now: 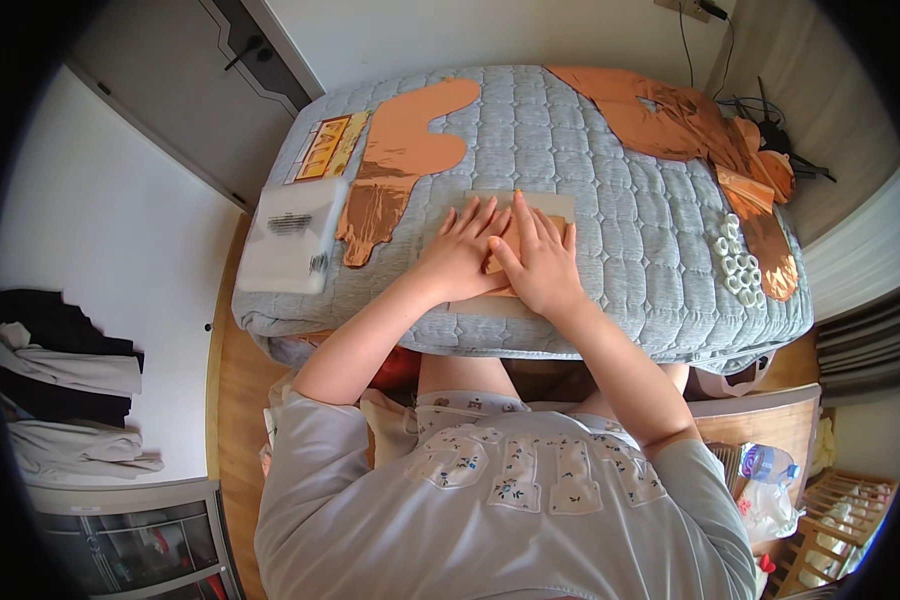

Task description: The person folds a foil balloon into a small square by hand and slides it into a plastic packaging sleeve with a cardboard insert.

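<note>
Both hands lie flat near the bed's front edge, fingers stretched and spread, partly overlapping at the thumbs. Under them is a folded copper-coloured foil piece (511,240), mostly hidden by the palms. It rests on a thin greyish sheet (500,199) that shows past the fingertips and below the wrists. My left hand (463,258) presses on the left part of the foil. My right hand (542,265) covers its right part. Further left lies a flat, uninflated copper foil balloon (405,140) with rounded lobes and a crinkled lower end.
Left on the quilted grey-blue mattress (530,120) are a translucent white package (292,240) and a yellow printed card (332,148). More crumpled copper foil (660,125) spreads along the far right, beside several small white rings (738,262). A black cabled device (770,125) stands behind.
</note>
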